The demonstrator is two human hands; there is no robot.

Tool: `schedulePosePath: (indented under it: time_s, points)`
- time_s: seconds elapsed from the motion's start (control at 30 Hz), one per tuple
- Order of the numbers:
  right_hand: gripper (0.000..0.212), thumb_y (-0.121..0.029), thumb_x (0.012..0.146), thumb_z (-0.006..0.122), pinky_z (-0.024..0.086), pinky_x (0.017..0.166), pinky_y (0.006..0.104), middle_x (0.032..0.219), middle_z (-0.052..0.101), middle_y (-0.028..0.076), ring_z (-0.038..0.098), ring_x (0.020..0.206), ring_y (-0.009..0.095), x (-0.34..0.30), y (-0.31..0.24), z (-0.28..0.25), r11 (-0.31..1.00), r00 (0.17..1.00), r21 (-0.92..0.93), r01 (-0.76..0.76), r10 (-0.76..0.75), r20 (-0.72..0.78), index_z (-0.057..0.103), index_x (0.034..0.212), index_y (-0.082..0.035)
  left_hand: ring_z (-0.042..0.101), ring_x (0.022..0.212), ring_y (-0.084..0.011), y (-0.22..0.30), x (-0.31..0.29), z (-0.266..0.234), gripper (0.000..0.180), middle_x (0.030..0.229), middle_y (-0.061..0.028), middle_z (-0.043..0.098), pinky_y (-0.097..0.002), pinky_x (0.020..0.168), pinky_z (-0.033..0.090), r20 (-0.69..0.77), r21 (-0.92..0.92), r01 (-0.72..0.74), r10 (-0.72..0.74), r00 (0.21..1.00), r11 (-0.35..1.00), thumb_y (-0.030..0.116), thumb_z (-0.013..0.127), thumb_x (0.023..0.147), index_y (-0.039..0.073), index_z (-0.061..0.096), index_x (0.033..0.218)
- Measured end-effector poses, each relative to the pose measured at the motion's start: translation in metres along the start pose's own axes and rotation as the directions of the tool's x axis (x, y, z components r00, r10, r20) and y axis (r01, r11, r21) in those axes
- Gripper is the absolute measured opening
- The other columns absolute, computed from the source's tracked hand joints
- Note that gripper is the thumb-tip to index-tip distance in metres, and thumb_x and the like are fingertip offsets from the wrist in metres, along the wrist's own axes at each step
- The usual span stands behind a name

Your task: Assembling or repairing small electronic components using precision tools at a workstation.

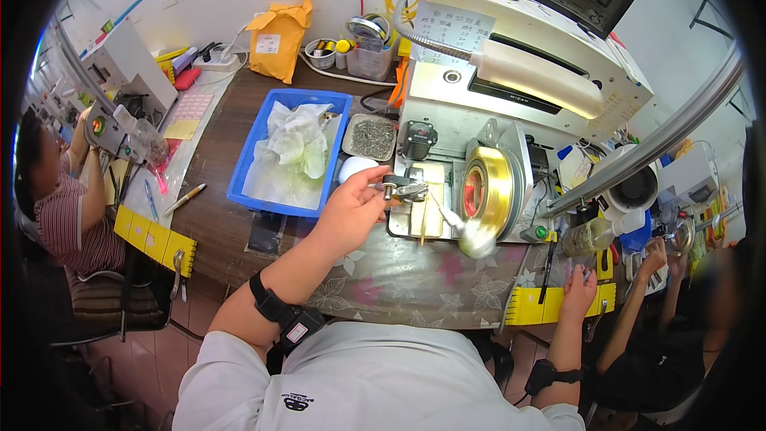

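Note:
My left hand [357,209] reaches over the machine bed, its fingers closed on a small metal clamp [411,190] with black and silver parts. Just right of the clamp stands a gold-rimmed wheel [488,193] with a red hub. A white blurred tip [477,241] hangs in front of the wheel's lower edge. Under the clamp is a pale block [427,219] on the machine bed. My right hand [580,291] is low at the right, beside a yellow strip [550,303] on the table edge. Its fingers are bent together around something too small to name.
A blue tray [341,124] with crumpled white sheets lies left of the machine [527,80]. Behind it are a dish of small metal pieces [372,137] and an orange padded envelope [281,36]. A clear bottle [589,237] stands near my right hand. Other people sit at both sides.

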State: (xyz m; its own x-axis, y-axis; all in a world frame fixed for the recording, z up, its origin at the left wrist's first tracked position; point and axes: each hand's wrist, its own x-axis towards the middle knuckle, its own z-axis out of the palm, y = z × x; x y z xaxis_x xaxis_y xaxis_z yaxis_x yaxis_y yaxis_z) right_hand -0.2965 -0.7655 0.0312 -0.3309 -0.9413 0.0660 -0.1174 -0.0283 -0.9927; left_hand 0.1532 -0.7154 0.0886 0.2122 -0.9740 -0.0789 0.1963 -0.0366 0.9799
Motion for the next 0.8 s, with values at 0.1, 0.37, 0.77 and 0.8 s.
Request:
schedulePosePath:
  time_s: [0.1, 0.37, 0.77, 0.8]
  points:
    - [0.011, -0.013, 0.091, 0.056, 0.025, 0.043, 0.0191, 0.061, 0.042, -0.006, 0.034, 0.048, 0.002, 0.001, 0.001, 0.000, 1.000, 1.000, -0.014, 0.004, -0.004, -0.003, 0.049, 0.083, -0.010, 0.057, 0.072, -0.0091, -0.009, 0.005, 0.002, 0.028, 0.093, -0.0077, 0.062, -0.0224, 0.063, 0.048, -0.025, -0.072, -0.024, 0.023, 0.999, 0.997, 0.006, 0.047, 0.094, 0.000, 0.047, 0.121]
    - [0.010, -0.013, 0.091, 0.056, 0.026, 0.043, 0.0188, 0.062, 0.043, -0.006, 0.035, 0.048, 0.002, 0.002, 0.000, -0.002, 1.000, 1.000, -0.018, -0.004, 0.004, 0.004, 0.050, 0.083, -0.010, 0.053, 0.063, -0.0079, -0.005, 0.000, -0.006, 0.017, 0.073, -0.0016, 0.058, -0.0231, 0.059, 0.046, -0.039, 0.108, 0.066, -0.062, 0.997, 0.992, 0.011, 0.050, 0.094, -0.002, 0.053, 0.105]
    - [0.024, -0.028, 0.096, 0.049, 0.028, 0.048, 0.0183, 0.072, 0.046, -0.002, 0.039, 0.058, 0.004, -0.047, -0.062, 0.027, 0.977, 0.952, 0.174, -0.124, 0.068, 0.297, 0.052, 0.105, -0.005, 0.049, 0.061, -0.0049, 0.024, -0.003, -0.009, 0.010, 0.068, 0.0018, 0.054, -0.0219, 0.056, 0.041, -0.039, 0.222, -0.157, 0.170, 0.985, 0.962, 0.010, 0.052, 0.093, 0.002, 0.056, 0.098]
    - [0.029, -0.031, 0.096, 0.049, 0.031, 0.052, 0.0186, 0.075, 0.047, -0.001, 0.040, 0.061, 0.006, -0.058, -0.067, 0.035, 0.966, 0.889, 0.168, -0.195, 0.101, 0.447, 0.052, 0.106, -0.004, 0.050, 0.063, -0.0051, 0.030, 0.000, -0.005, 0.010, 0.069, 0.0015, 0.055, -0.0214, 0.057, 0.041, -0.027, 0.228, -0.224, 0.237, 0.971, 0.947, 0.010, 0.052, 0.093, 0.002, 0.056, 0.098]
